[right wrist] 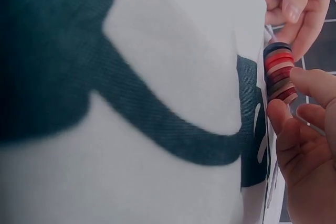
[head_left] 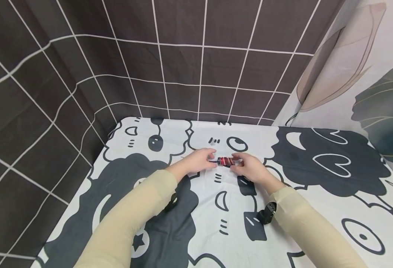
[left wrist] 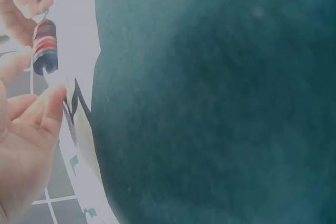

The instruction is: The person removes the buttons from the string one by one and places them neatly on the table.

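A short stack of coloured discs point(head_left: 226, 161), red, pink, olive and dark, lies sideways between the hands in the head view. My right hand point(head_left: 251, 169) pinches its right end; in the right wrist view the thumb and index finger point(right wrist: 278, 113) press against the discs. From the dark end a thin cord point(left wrist: 48, 76) runs toward my left hand point(head_left: 197, 161), whose fingertips hold it close to the stack. The left thumb and fingers stand apart around the cord, and the exact contact is partly hidden. Another bit of cord shows near the right fingers in the left wrist view.
A black-and-white cartoon-print cloth point(head_left: 206, 223) covers the surface under the hands. Dark grid-patterned curtains point(head_left: 179, 67) hang behind and to the left; a leaf-print curtain point(head_left: 343, 56) hangs at right. Black wrist straps show below both sleeves.
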